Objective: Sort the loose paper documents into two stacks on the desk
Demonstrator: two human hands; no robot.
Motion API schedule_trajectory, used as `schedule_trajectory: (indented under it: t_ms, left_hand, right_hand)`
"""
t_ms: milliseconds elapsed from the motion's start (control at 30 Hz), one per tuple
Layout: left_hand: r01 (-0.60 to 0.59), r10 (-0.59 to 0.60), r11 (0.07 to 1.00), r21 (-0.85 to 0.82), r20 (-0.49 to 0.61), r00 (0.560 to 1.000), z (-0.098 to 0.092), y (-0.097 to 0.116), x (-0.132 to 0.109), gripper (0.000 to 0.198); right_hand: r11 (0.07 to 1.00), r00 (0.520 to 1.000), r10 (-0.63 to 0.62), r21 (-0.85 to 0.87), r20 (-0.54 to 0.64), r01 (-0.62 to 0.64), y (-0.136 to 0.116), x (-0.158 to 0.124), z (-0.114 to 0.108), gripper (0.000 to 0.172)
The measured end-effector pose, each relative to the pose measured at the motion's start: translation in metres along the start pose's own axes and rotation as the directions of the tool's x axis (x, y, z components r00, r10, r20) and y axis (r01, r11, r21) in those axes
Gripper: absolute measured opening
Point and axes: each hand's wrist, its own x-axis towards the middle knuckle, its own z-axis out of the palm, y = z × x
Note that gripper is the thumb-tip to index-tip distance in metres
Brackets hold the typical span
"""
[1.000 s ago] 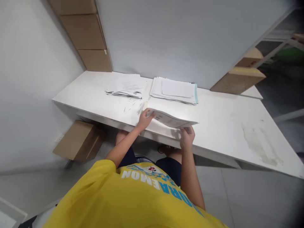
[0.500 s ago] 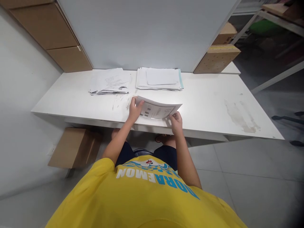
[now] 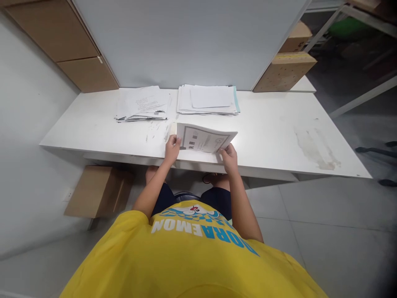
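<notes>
Our left hand (image 3: 172,149) grips the paper (image 3: 206,139) by its left edge, our right hand (image 3: 228,159) pinches its right end; it tilts over the desk (image 3: 269,130)

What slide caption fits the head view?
Left hand and right hand hold a bordered printed document over a white desk near two paper stacks.

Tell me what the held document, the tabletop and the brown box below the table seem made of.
Held document: likely matte paper; thin, printed, softly curved. Tabletop: perhaps laminated board; smooth, white, with a soft sheen. Brown box: apparently cardboard; dull, flat-sided.
</notes>
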Motion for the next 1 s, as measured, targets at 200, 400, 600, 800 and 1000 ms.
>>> schedule_trajectory:
  t_ms: [200,400,600,800,1000]
  left_hand:
    - [0.089,-0.078,0.979,0.183,-0.066,0.995,-0.029,0.027,-0.031,0.026]
    - [0.198,-0.250,0.778,0.596,0.003,0.968,-0.089,0.028,-0.042,0.030]
    - [0.084,-0.230,0.668,0.740,0.098,0.968,-0.095,0.013,-0.012,0.026]
    - [0.029,-0.145,0.666,0.745,0.091,0.985,-0.073,0.001,0.002,0.014]
    - [-0.178,0.099,0.770,0.613,0.161,0.982,-0.059,-0.004,0.019,0.035]
  right_hand:
    - [0.982,0.982,0.179,0.042,0.062,-0.182,-0.012,-0.020,0.000,0.043]
    - [0.929,0.907,0.340,0.058,0.248,-0.364,-0.016,-0.064,0.037,0.055]
    - [0.946,0.934,0.314,0.029,0.173,-0.324,-0.007,-0.055,0.054,0.057]
    - [0.925,0.923,0.378,-0.007,0.073,-0.379,-0.009,-0.038,0.033,0.055]
    - [0.928,0.929,0.371,0.013,0.002,-0.371,-0.008,-0.046,0.020,0.051]
